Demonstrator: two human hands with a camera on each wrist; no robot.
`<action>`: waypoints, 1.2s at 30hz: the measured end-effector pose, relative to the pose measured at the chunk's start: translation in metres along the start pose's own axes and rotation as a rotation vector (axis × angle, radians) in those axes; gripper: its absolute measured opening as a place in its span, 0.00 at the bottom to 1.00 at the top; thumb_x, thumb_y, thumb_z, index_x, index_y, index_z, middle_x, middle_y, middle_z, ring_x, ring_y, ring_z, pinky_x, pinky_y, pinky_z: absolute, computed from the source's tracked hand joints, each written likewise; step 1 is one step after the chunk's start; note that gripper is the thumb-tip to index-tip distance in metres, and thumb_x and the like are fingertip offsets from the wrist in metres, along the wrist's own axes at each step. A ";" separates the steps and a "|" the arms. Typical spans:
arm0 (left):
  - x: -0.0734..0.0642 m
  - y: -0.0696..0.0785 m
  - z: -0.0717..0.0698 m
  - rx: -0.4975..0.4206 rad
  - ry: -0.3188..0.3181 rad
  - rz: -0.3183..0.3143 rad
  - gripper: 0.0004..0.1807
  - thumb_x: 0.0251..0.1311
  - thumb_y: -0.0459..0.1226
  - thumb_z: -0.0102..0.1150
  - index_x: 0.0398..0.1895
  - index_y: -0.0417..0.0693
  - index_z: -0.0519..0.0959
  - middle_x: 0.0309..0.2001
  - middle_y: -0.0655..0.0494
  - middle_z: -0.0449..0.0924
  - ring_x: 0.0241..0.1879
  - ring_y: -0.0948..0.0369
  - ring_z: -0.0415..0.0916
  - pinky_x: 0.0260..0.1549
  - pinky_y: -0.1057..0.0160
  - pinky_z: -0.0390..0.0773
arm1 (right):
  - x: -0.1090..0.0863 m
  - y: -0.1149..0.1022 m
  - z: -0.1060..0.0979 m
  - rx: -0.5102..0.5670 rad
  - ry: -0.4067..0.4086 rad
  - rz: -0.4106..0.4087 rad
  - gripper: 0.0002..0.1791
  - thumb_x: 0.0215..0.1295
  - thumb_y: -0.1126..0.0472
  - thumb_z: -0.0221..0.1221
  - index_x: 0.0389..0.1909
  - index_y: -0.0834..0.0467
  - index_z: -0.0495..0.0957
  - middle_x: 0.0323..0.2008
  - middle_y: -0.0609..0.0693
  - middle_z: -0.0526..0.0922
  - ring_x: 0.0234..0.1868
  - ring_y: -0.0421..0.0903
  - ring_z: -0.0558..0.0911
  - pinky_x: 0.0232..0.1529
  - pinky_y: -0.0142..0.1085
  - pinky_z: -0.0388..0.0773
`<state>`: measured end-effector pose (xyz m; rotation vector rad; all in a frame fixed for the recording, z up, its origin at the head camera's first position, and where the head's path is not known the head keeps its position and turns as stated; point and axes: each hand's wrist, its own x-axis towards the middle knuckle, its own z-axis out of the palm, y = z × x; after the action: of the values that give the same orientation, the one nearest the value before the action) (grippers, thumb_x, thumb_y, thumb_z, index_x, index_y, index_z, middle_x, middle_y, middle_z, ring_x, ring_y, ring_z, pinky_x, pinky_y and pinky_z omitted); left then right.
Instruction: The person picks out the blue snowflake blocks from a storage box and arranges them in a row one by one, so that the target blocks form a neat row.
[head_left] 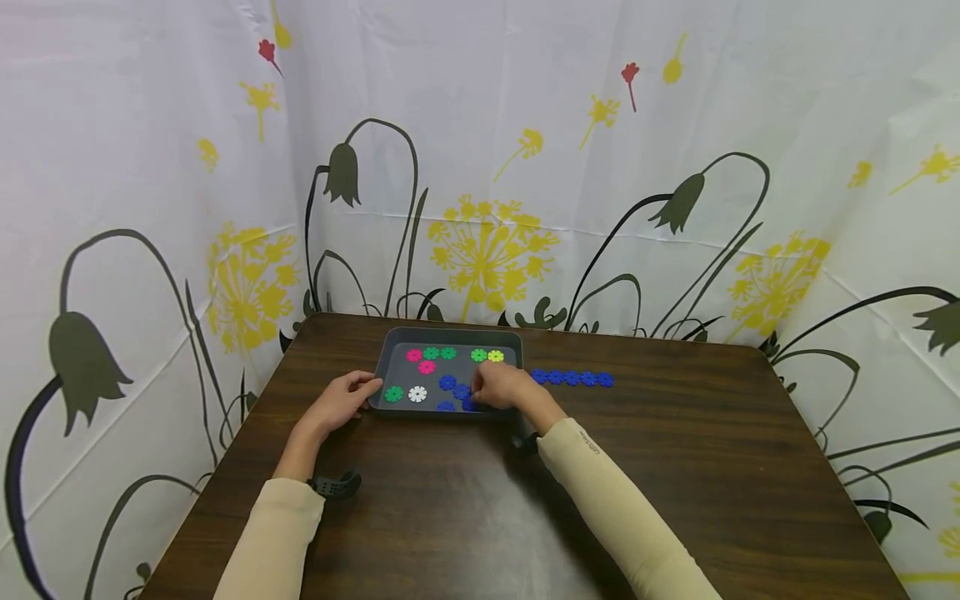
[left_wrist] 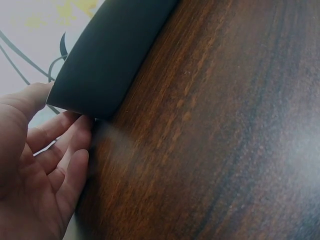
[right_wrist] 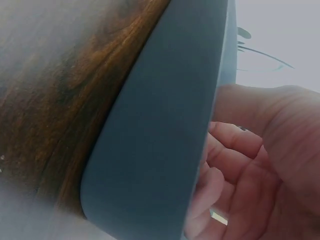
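Note:
A dark grey tray holds flower-shaped plastic discs. My left hand grips its near left corner, thumb at the rim and fingers against the outer wall. Over the near right part of the tray is my right hand, its fingers curled down among several blue discs. In the right wrist view the tray wall hides the fingertips of that hand, so I cannot tell whether they pinch a disc. A white disc and a green disc lie near the left hand.
Right of the tray, a row of several blue discs lies on the brown wooden table. Pink discs, green discs and a yellow disc sit farther back inside the tray. A flower-printed curtain hangs behind the table.

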<state>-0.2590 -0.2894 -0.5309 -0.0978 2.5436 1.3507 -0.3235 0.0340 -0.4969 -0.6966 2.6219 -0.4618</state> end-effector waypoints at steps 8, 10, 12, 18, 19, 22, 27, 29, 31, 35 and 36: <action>0.001 0.000 -0.001 0.005 0.000 -0.001 0.38 0.83 0.56 0.50 0.79 0.35 0.65 0.66 0.33 0.75 0.55 0.48 0.77 0.55 0.50 0.84 | -0.008 0.002 -0.006 0.062 0.000 -0.050 0.08 0.75 0.55 0.66 0.34 0.50 0.84 0.36 0.43 0.85 0.36 0.41 0.79 0.43 0.40 0.78; 0.001 0.000 -0.001 0.008 -0.002 0.003 0.38 0.83 0.56 0.50 0.79 0.35 0.65 0.66 0.33 0.75 0.55 0.48 0.77 0.55 0.50 0.84 | -0.010 0.004 -0.007 0.084 -0.001 -0.073 0.10 0.75 0.55 0.66 0.31 0.51 0.83 0.33 0.43 0.84 0.32 0.40 0.77 0.39 0.38 0.75; 0.001 0.000 0.000 0.010 -0.003 0.005 0.37 0.83 0.55 0.50 0.79 0.35 0.65 0.65 0.33 0.75 0.55 0.48 0.77 0.54 0.50 0.84 | -0.013 0.007 -0.008 0.109 0.000 -0.091 0.10 0.75 0.56 0.66 0.30 0.51 0.83 0.32 0.43 0.84 0.30 0.40 0.75 0.37 0.37 0.73; 0.002 -0.001 0.002 0.006 -0.003 0.003 0.36 0.84 0.53 0.50 0.79 0.35 0.65 0.65 0.33 0.75 0.54 0.48 0.78 0.54 0.51 0.84 | -0.023 0.017 -0.012 0.186 0.015 -0.131 0.09 0.75 0.55 0.66 0.32 0.52 0.84 0.31 0.43 0.85 0.30 0.39 0.75 0.35 0.35 0.73; 0.002 -0.001 0.002 0.005 -0.003 0.002 0.35 0.84 0.53 0.50 0.79 0.35 0.66 0.65 0.33 0.75 0.54 0.48 0.78 0.54 0.51 0.84 | -0.025 0.018 -0.013 0.200 0.017 -0.139 0.09 0.75 0.55 0.66 0.32 0.52 0.84 0.31 0.44 0.85 0.30 0.40 0.76 0.35 0.35 0.73; 0.002 -0.001 0.002 0.003 -0.001 0.001 0.35 0.84 0.53 0.50 0.79 0.36 0.66 0.65 0.34 0.75 0.54 0.48 0.78 0.53 0.52 0.84 | -0.031 0.023 -0.016 0.236 0.025 -0.164 0.09 0.75 0.56 0.65 0.33 0.53 0.85 0.31 0.44 0.86 0.29 0.41 0.76 0.35 0.35 0.74; 0.001 0.000 0.001 0.004 -0.001 0.006 0.37 0.83 0.55 0.50 0.79 0.35 0.65 0.65 0.33 0.75 0.55 0.48 0.78 0.51 0.53 0.84 | -0.039 0.032 -0.018 0.274 0.054 -0.195 0.11 0.77 0.56 0.64 0.35 0.58 0.87 0.29 0.46 0.86 0.28 0.41 0.76 0.34 0.35 0.73; 0.001 0.000 0.001 0.004 -0.001 0.006 0.38 0.83 0.56 0.50 0.79 0.35 0.65 0.65 0.33 0.75 0.55 0.48 0.78 0.51 0.53 0.84 | -0.043 0.037 -0.018 0.299 0.075 -0.195 0.11 0.77 0.56 0.65 0.35 0.58 0.86 0.30 0.47 0.86 0.29 0.41 0.77 0.34 0.35 0.74; 0.001 0.000 0.001 0.007 -0.001 0.006 0.37 0.83 0.55 0.50 0.79 0.35 0.65 0.65 0.33 0.75 0.55 0.47 0.78 0.52 0.53 0.84 | -0.045 0.041 -0.019 0.328 0.094 -0.188 0.11 0.77 0.56 0.65 0.35 0.58 0.86 0.30 0.48 0.86 0.30 0.41 0.78 0.35 0.35 0.75; 0.001 -0.001 0.001 0.009 0.001 0.008 0.36 0.84 0.54 0.50 0.79 0.35 0.66 0.65 0.33 0.75 0.56 0.47 0.78 0.52 0.52 0.84 | -0.051 0.050 -0.022 0.392 0.134 -0.177 0.08 0.77 0.58 0.64 0.38 0.57 0.85 0.32 0.52 0.87 0.33 0.48 0.83 0.36 0.35 0.75; 0.002 -0.002 0.001 0.010 0.002 0.009 0.36 0.84 0.54 0.50 0.79 0.35 0.66 0.65 0.33 0.75 0.56 0.47 0.78 0.52 0.52 0.84 | -0.052 0.053 -0.022 0.400 0.148 -0.180 0.07 0.77 0.58 0.64 0.39 0.57 0.85 0.32 0.52 0.87 0.34 0.48 0.83 0.36 0.35 0.75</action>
<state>-0.2601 -0.2891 -0.5333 -0.0857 2.5549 1.3414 -0.3126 0.1096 -0.4839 -0.7879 2.4907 -1.0914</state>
